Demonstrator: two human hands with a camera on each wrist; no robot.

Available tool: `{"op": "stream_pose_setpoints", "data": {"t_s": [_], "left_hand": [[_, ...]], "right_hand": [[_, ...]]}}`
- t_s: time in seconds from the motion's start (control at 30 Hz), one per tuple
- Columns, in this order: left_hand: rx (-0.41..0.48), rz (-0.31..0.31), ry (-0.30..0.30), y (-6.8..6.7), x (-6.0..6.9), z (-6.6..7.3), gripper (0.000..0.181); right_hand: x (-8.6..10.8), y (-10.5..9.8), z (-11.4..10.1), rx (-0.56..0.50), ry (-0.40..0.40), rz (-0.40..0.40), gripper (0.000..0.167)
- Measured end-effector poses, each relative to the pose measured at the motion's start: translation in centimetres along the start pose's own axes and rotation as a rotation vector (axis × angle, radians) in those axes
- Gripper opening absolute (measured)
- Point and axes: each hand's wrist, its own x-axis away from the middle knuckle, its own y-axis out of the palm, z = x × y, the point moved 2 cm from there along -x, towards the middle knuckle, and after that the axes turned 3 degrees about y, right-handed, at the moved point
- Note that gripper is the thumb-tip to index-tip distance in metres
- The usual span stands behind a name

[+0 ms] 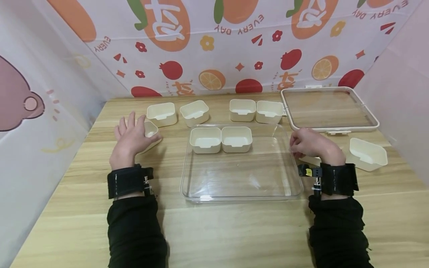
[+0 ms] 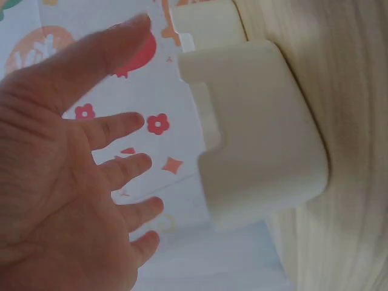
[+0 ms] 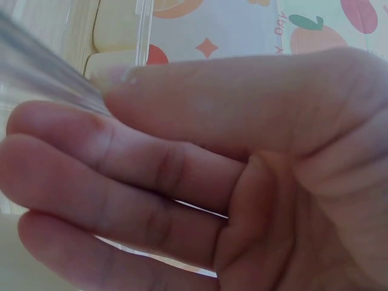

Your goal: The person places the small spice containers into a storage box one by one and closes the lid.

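My left hand (image 1: 129,141) is spread over a small cream box (image 1: 151,129) at the left of the table. In the left wrist view, the fingers stand apart from the box (image 2: 257,133), with nothing between them. On the right, my right hand (image 1: 310,143) pinches the side rim of a large clear plastic container (image 1: 234,178); the right wrist view shows its edge (image 3: 57,63) between thumb and curled fingers. Two cream boxes, a left one (image 1: 206,140) and a right one (image 1: 236,140), sit side by side at the container's back left.
Several more cream boxes (image 1: 162,113) stand along the back. A clear lid with a white frame (image 1: 330,109) lies at the back right. One cream box (image 1: 368,154) is right of my right wrist, and another cream piece (image 1: 311,160) is partly hidden beneath that hand.
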Motion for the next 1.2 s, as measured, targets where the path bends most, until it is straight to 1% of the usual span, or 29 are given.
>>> {"op": "stream_pose_setpoints", "data": {"t_s": [0.13, 0.33, 0.63, 0.83, 1.07, 1.2], "left_hand": [[-0.007, -0.004, -0.010, 0.2, 0.0, -0.5, 0.091], [-0.021, -0.021, -0.023, 0.6, -0.2, -0.8, 0.090], [-0.015, -0.049, -0.037, 1.1, -0.3, -1.4, 0.082], [-0.020, -0.031, -0.047, 1.2, -0.3, -1.6, 0.079], [-0.070, 0.014, -0.063, 1.2, -0.2, -1.8, 0.074], [-0.080, 0.025, -0.075, 1.2, -0.1, -1.9, 0.074]], "right_hand": [[-0.1, 0.1, 0.1, 0.001, 0.006, -0.001, 0.008], [0.0, 0.1, 0.1, 0.009, -0.005, 0.005, 0.008], [-0.1, 0.2, -0.1, 0.014, -0.004, 0.007, 0.007], [0.0, 0.1, -0.1, 0.015, -0.005, 0.010, 0.008], [-0.1, 0.1, -0.1, 0.025, -0.022, 0.014, 0.010], [-0.1, 0.2, -0.2, 0.027, -0.017, 0.018, 0.010]]}}
